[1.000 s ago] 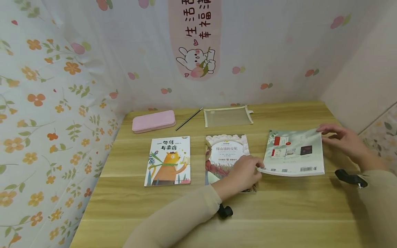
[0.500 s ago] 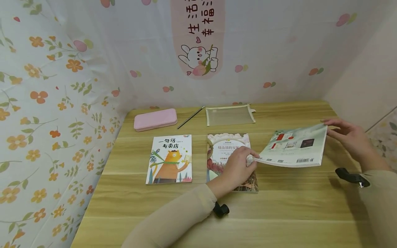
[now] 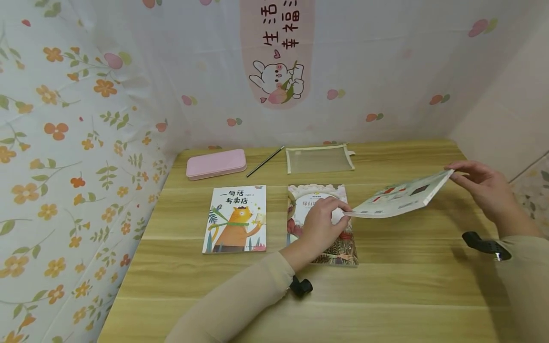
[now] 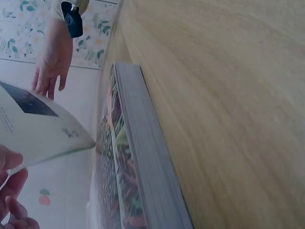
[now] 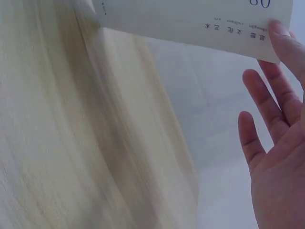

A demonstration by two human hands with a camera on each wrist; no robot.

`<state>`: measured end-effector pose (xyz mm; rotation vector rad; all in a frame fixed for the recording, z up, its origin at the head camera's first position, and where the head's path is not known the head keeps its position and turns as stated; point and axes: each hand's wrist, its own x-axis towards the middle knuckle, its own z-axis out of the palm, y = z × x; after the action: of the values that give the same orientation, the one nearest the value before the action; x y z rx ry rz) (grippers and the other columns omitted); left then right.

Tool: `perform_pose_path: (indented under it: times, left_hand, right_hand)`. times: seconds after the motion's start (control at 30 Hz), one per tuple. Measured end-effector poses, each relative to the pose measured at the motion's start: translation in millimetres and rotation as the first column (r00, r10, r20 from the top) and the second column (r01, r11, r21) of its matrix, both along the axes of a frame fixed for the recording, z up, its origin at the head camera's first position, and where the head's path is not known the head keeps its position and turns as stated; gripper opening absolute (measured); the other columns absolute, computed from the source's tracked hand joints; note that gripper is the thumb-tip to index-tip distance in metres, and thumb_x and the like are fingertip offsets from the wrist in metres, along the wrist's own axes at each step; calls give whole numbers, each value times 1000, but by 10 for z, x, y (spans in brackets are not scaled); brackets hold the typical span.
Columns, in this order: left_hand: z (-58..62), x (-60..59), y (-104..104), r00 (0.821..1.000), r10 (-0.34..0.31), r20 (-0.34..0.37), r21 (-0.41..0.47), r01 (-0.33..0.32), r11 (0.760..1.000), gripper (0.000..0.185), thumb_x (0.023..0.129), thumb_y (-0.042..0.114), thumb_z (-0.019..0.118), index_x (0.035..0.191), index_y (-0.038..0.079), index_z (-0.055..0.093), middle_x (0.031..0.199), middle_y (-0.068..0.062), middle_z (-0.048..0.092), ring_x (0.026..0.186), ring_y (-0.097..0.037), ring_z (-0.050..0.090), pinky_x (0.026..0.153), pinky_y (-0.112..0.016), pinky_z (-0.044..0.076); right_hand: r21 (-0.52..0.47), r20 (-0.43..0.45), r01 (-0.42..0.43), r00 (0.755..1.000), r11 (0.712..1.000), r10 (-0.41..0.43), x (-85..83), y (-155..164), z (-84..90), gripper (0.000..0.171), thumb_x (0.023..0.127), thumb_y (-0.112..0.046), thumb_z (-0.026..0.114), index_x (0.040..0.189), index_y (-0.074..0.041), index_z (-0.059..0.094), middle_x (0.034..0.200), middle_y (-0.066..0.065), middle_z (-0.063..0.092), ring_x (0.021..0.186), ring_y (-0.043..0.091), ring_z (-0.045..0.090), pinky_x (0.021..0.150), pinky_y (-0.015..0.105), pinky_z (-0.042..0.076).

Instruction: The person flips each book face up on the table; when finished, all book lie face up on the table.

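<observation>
A thin pale-green magazine (image 3: 396, 197) is held tilted above the right part of the table, its printed back cover facing up. My left hand (image 3: 319, 226) pinches its left near corner, over the storybook with the cream-framed cover (image 3: 330, 252). At the right far corner my right hand (image 3: 480, 190) pinches it between thumb and index finger; the right wrist view has the other fingers of this hand (image 5: 276, 138) apart from the magazine (image 5: 190, 28). Farther left, a storybook with an orange bear (image 3: 236, 221) lies flat. In the left wrist view, the nearer storybook shows its thick page edge (image 4: 147, 143).
Along the back of the wooden table (image 3: 386, 305) lie a pink pencil case (image 3: 216, 163), a dark pencil (image 3: 265, 161) and a mesh zip pouch (image 3: 319, 159). Patterned curtains (image 3: 206, 71) hang behind the table and on its left.
Both hands have raised the magazine and tipped it so its right side stands higher. My left hand has shifted slightly left and up; the head view has shifted a little.
</observation>
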<state>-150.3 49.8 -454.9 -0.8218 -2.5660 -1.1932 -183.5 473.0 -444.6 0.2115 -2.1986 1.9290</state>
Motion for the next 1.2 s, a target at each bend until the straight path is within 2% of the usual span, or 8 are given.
perform_pose_path:
  times: [0.1, 0.2, 0.33, 0.47, 0.73, 0.87, 1.07, 1.2]
  left_hand:
    - [6, -7, -18, 1000, 1, -5, -14, -1, 1000, 9, 94, 22, 76, 103, 25, 76, 107, 12, 76, 96, -14, 68, 76, -15, 43]
    - [16, -16, -39, 1000, -8, 16, 7, 8, 1000, 10, 92, 24, 79, 102, 24, 77, 100, 11, 77, 80, -11, 62, 67, -14, 38]
    - [48, -45, -51, 997, -21, 77, 93, 14, 996, 15, 87, 22, 84, 99, 23, 75, 92, 10, 76, 64, -5, 42, 60, -15, 31]
    - [83, -69, -53, 993, -61, 101, 173, 43, 984, 21, 85, 18, 86, 100, 19, 70, 93, 9, 76, 63, -2, 37, 61, -15, 31]
    - [99, -53, -29, 989, -84, 120, 212, 57, 976, 20, 87, 16, 84, 101, 18, 70, 93, 8, 75, 70, -8, 43, 67, -16, 34]
    - [82, -36, -12, 985, -70, 160, 173, 42, 984, 16, 88, 20, 84, 101, 22, 75, 91, 12, 75, 74, -13, 47, 68, -16, 34]
    - [35, -11, 6, 980, -62, 191, 75, 49, 996, 15, 88, 26, 84, 102, 26, 80, 89, 17, 76, 84, -19, 60, 66, -15, 36]
    - [18, -7, 16, 979, -66, 194, 42, 59, 997, 15, 88, 27, 83, 103, 26, 81, 87, 16, 77, 92, -16, 66, 81, -17, 46]
  right_hand:
    - [-6, 24, 60, 998, 998, -60, 2, -51, 47, 28, 98, 6, 64, 124, 2, 68, 113, -14, 74, 107, -3, 62, 88, 6, 45]
    - [28, 59, 132, 989, 991, -133, -1, -79, 95, 27, 97, 1, 67, 123, -3, 70, 107, -19, 73, 103, -5, 61, 86, 6, 43]
    - [24, 50, 175, 983, 984, -175, -7, -88, 120, 27, 95, 0, 70, 122, -3, 71, 104, -18, 73, 100, -4, 62, 86, 6, 44]
    - [21, 21, 192, 981, 981, -192, -1, -106, 127, 27, 94, 1, 71, 121, 0, 70, 104, -15, 72, 98, -2, 63, 86, 6, 45]
    - [312, 115, 300, 930, 901, -349, 31, -115, 196, 36, 100, -26, 69, 134, -15, 66, 114, -24, 58, 107, -5, 51, 85, 4, 37]
    - [414, 129, 258, 933, 873, -337, 19, -86, 199, 36, 101, -31, 67, 134, -17, 66, 112, -27, 57, 104, -4, 50, 80, 5, 38]
    - [523, 123, 123, 968, 843, -217, 75, 57, 173, 33, 103, -28, 65, 130, -10, 64, 105, -34, 59, 95, -7, 53, 74, 4, 38]
    - [543, 144, 43, 979, 839, -143, 76, 120, 151, 33, 104, -24, 63, 131, -6, 64, 109, -32, 59, 96, -8, 54, 76, 4, 39]
